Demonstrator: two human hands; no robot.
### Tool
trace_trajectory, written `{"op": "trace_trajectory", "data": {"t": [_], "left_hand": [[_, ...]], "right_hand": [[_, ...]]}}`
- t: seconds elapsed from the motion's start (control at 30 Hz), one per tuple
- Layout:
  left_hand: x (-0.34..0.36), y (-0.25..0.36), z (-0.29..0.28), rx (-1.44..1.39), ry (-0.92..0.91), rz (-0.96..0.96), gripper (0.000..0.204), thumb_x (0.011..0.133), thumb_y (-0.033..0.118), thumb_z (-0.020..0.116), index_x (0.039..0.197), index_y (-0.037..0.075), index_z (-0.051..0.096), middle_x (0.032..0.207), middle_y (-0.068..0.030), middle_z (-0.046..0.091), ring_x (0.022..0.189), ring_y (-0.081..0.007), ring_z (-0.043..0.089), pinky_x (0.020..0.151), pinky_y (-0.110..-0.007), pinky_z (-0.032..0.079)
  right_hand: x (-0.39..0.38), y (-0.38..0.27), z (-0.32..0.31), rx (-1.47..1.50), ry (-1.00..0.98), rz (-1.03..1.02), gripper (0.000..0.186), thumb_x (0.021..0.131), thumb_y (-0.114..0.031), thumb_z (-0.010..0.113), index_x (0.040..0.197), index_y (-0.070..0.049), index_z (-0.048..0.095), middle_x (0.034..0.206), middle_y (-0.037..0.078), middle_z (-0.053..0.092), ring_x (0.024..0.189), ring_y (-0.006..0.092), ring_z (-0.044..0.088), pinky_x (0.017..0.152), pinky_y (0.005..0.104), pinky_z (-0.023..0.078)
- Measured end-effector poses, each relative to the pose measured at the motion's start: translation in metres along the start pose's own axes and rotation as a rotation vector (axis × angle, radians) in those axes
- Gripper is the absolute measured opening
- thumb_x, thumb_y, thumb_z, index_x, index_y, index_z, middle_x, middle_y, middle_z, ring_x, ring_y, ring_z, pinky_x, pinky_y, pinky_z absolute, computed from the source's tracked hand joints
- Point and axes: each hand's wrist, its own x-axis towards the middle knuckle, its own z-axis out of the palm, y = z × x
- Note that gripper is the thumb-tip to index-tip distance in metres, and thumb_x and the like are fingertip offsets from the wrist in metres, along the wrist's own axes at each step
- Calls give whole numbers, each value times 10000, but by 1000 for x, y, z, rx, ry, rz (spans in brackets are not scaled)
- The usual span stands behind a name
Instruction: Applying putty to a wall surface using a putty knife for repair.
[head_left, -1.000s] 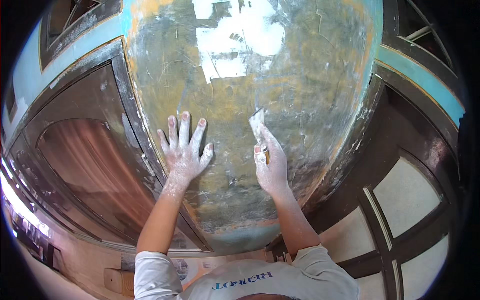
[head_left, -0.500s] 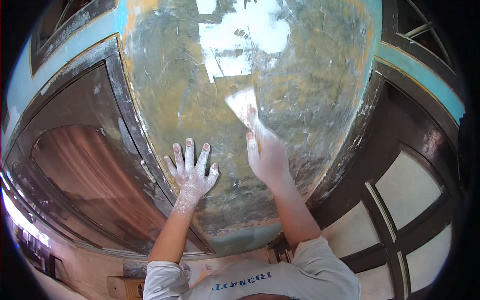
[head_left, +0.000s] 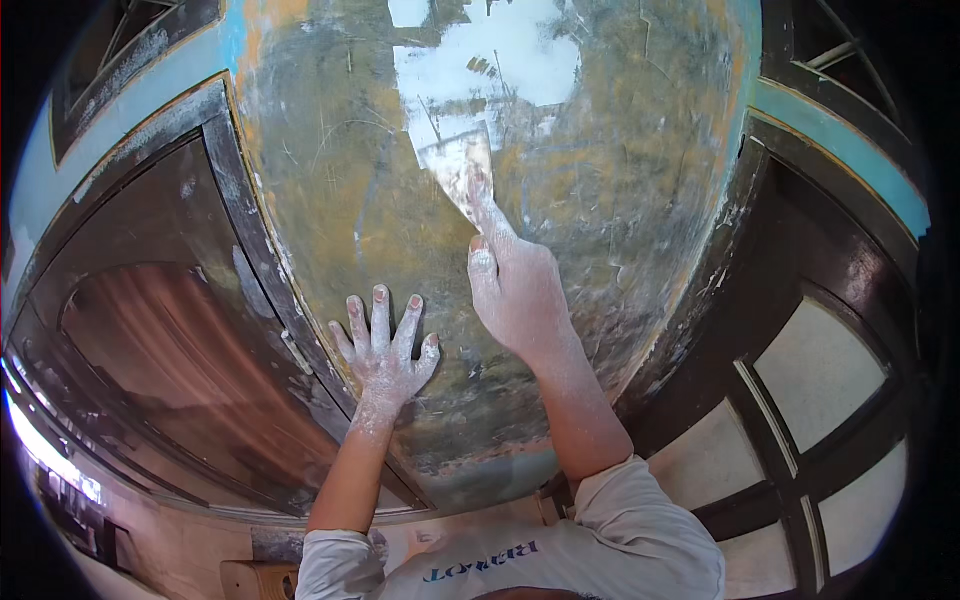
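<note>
My right hand [head_left: 522, 290] is closed around a putty knife [head_left: 462, 170], with one finger stretched along its broad, white-smeared blade. The blade's wide edge lies against the wall [head_left: 330, 215] at the lower end of a white putty patch [head_left: 510, 60]. The knife's handle is mostly hidden in my hand. Lower and to the left, my left hand [head_left: 385, 350] rests on the wall with its fingers spread, holding nothing. White powder coats both hands. The wall is worn, in patchy olive, grey and ochre.
On the left stands a dark-framed door [head_left: 215, 130] with a reddish-brown curtain [head_left: 180, 335] behind its panel. A dark door with pale panels [head_left: 820, 350] is on the right. A brown wooden object [head_left: 245, 578] shows at the lower left. Light blue paint [head_left: 850, 150] borders the frames.
My right hand and the putty knife have moved up and slightly left, bringing the blade to the patch's lower end. My left hand stays in about the same place.
</note>
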Motion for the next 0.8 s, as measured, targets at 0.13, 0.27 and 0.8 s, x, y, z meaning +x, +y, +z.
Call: {"op": "trace_trajectory", "data": {"t": [0.13, 0.27, 0.8], "left_hand": [[-4, -2, -1, -32, -24, -63, 643, 828, 473, 705, 1447, 338, 602, 1643, -145, 367, 1568, -431, 162, 1196, -719, 28], [1, 2, 0, -16, -23, -23, 621, 822, 450, 717, 1403, 245, 641, 1627, -221, 361, 1550, -490, 157, 1193, -722, 39], [119, 9, -58, 77, -172, -3, 696, 885, 483, 641, 1535, 278, 501, 1698, -160, 228, 1556, -476, 139, 1170, -767, 86]], "right_hand": [[-34, 5, 18, -69, -103, 124, 573, 971, -82, 528, 1536, -82, 434, 827, 315, 619, 810, 499, 629, 708, 486, 505], [9, 17, 10, -3, 117, -174, 626, 949, -119, 556, 1557, -205, 436, 872, 297, 673, 799, 490, 656, 730, 552, 520], [61, 19, -72, -286, 281, -147, 510, 964, -144, 561, 1472, -118, 539, 1090, 237, 672, 1033, 425, 654, 908, 491, 513]]}}
